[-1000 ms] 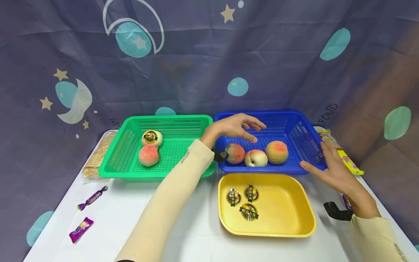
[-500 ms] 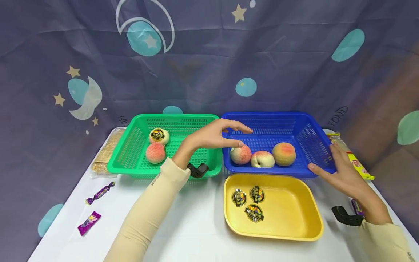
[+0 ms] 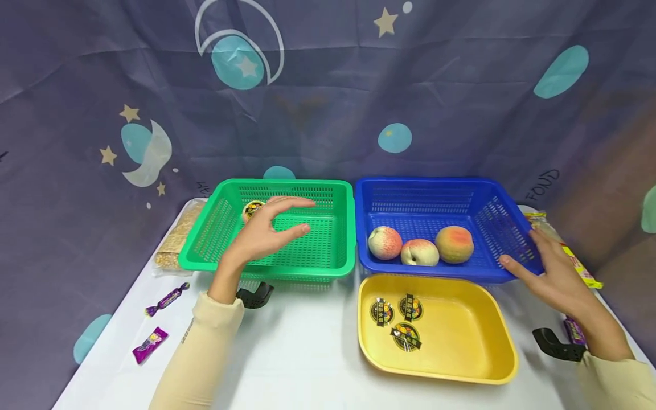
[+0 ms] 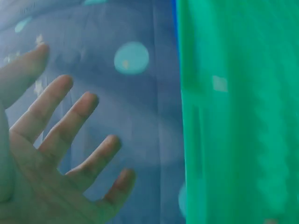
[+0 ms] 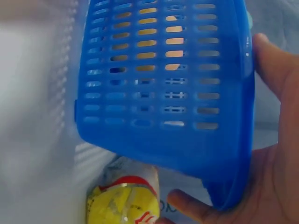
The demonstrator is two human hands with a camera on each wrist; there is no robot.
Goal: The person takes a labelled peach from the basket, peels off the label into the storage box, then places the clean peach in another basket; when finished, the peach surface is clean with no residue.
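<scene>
My left hand (image 3: pixel 263 230) hovers above the green basket (image 3: pixel 302 272), fingers spread from the thumb, holding nothing. A sticker-bearing peach (image 3: pixel 252 209) shows partly behind it; the basket's other peach is hidden. In the left wrist view the palm and spread fingers stand beside the green basket wall. My right hand (image 3: pixel 556 279) holds the front right corner of the blue basket (image 3: pixel 435 183), its rim between thumb and fingers in the right wrist view. Inside lie a pale-pink peach (image 3: pixel 385 243), a cream peach (image 3: pixel 420 252) and an orange-brown peach (image 3: pixel 454 244).
A yellow tray (image 3: pixel 461 373) with several round stickers (image 3: pixel 406 336) stands before the blue basket. Purple wrapped candies (image 3: pixel 150 345) lie left, another by my right wrist. A bag of grain (image 3: pixel 176 239) and a yellow packet (image 3: pixel 579 265) flank the baskets. A patterned cloth hangs behind.
My left hand has moved left from over the blue basket to over the green one. The leftmost peach in the blue basket has turned. My right hand stays at the corner.
</scene>
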